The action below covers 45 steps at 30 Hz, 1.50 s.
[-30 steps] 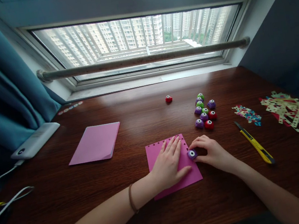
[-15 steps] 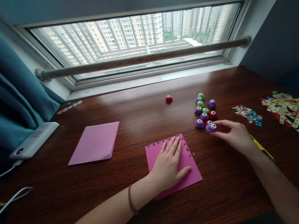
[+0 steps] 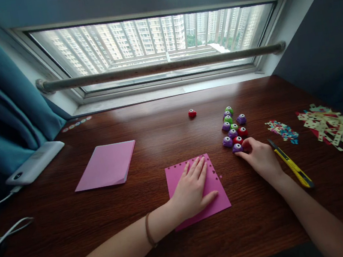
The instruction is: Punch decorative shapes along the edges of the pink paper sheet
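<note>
My left hand [image 3: 191, 190] lies flat with fingers spread on a bright pink sheet of paper [image 3: 217, 203]. Small shaped holes run along the sheet's top and right edges, and a tiny pink cut-out [image 3: 221, 176] lies just off its right side. With thumb and fingertips, my right hand [image 3: 261, 158] grips a purple craft punch [image 3: 237, 148] at the near end of a cluster. Behind it stand several more small punches, among them a red punch [image 3: 242, 131], a green punch [image 3: 228, 119] and another purple punch [image 3: 241, 119].
A yellow utility knife [image 3: 295, 168] lies right of my right hand. Beyond it are a confetti pile [image 3: 282, 131] and punched paper strips [image 3: 330, 125]. One red punch [image 3: 192, 113] stands alone. Pink paper stack [image 3: 105, 165], white power bank [image 3: 35, 163] and cable [image 3: 10, 234] are left.
My right hand has moved slightly left with the purple punch, bringing it down beside the other punches. More of the utility knife shows now. The left hand stays on the paper.
</note>
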{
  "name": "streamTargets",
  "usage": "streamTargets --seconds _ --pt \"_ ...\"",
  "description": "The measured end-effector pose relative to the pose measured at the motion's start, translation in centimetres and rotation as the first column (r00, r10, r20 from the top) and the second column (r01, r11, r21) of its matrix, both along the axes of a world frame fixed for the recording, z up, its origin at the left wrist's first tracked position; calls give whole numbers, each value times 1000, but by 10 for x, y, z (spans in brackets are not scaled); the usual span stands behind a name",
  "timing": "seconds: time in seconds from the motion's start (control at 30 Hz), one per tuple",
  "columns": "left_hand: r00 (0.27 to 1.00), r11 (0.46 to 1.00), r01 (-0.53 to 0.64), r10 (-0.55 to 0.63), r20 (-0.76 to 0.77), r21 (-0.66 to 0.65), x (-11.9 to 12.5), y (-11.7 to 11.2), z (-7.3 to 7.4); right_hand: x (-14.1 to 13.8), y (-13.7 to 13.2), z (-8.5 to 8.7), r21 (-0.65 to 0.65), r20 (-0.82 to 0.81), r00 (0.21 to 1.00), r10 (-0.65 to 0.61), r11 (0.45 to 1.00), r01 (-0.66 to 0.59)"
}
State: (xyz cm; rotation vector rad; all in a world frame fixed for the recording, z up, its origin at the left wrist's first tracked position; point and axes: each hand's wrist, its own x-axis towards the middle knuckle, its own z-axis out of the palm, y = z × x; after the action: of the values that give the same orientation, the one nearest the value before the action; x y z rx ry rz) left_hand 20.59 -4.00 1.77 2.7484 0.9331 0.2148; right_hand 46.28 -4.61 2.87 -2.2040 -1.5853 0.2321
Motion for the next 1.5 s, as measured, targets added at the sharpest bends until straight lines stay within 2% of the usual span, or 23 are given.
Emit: streamTargets --seconds 0.07,0.13,0.2,0.23,0.27,0.33,0.57,0.73,0.83,0.93,1.0,1.1,1.13,1.2,1.27,1.33,1.4,1.5 --pt "1000 1000 -1 2 -4 5 0 0 -1 -6 -2 2 69 108 993 -36 997 28" --pt "1000 1000 -2 2 -10 9 0 0 -2 -13 -5 5 94 102 994 32 995 -42" --pt "1000 1000 -1 1 -13 10 1 -1 -2 -20 -8 8 34 -78 964 255 967 -253" --pt "1000 1000 -2 2 -14 10 1 -1 -2 -24 -9 9 3 -198 908 368 927 -375" --pt "1000 1000 -2 2 -14 9 1 -1 -2 -27 -10 8 -19 -302 842 448 880 -475" --pt "1000 1000 -4 4 -12 8 1 0 -1 -32 -11 6 -34 -402 760 511 821 -570" --pt "1000 1000 3 -3 4 13 0 0 -1 -38 -11 -5 -70 -337 782 525 814 -577" --pt "1000 1000 0 -1 4 30 0 -1 -1 -41 -13 -4 -74 -293 785 545 806 -587" --pt "1000 998 -8 7 3 64 1 -4 0 -39 -13 1 -49 -326 766 554 799 -599" --pt "999 994 -32 32 -3 102 3 -6 1 -27 -9 10 23 -386 761 522 830 -558" --pt "999 992 -34 35 -9 119 3 -7 2 -9 -6 19 97 -393 795 461 881 -463" --pt "1000 990 -22 23 -10 137 2 -8 2 31 2 28 167 -366 902 230 970 -179" --pt "1000 990 -22 24 -7 141 2 -9 2 47 4 30 191 -296 946 132 979 -76" --pt "1000 989 -22 22 0 149 2 -9 2 81 11 30 275 -175 984 -26 959 74" --pt "1000 987 -23 23 3 158 2 -10 1 112 17 27 337 -16 994 -113 935 111" --pt "1000 985 -25 24 6 169 2 -11 0 138 23 22 346 147 972 -184 930 124" --pt "1000 984 -28 26 12 174 2 -11 -1 156 29 18 296 232 953 -195 947 121" --pt "999 985 -31 27 23 167 2 -11 -1 168 34 17 264 277 946 -167 960 92"
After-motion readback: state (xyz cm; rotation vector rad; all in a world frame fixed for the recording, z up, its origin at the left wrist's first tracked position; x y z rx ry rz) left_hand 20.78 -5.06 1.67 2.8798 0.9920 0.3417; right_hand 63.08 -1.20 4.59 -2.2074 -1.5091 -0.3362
